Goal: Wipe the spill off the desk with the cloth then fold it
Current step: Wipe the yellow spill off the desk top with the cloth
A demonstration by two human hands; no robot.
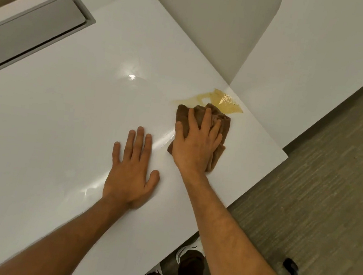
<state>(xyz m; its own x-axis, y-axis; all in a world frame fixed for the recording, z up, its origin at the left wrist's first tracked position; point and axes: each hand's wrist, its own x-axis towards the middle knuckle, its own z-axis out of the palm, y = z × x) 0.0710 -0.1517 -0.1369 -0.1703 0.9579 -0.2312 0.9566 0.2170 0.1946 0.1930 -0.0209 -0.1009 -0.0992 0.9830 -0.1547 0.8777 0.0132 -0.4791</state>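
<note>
White desk [65, 120]: right hand [194, 147] spread, pressing brown cloth [223, 124]; amber spill [224, 101] just past fingertips. Push forward; left hand [131, 177] flat, empty, braces.

Brown cloth [203, 128] bunched on white desk [60, 119], touching yellow spill [225, 102].

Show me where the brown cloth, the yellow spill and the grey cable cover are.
brown cloth [223, 124]: head view, right part beside the fingers.
yellow spill [228, 103]: head view, middle of the puddle.
grey cable cover [27, 25]: head view, centre of the flap.
</note>
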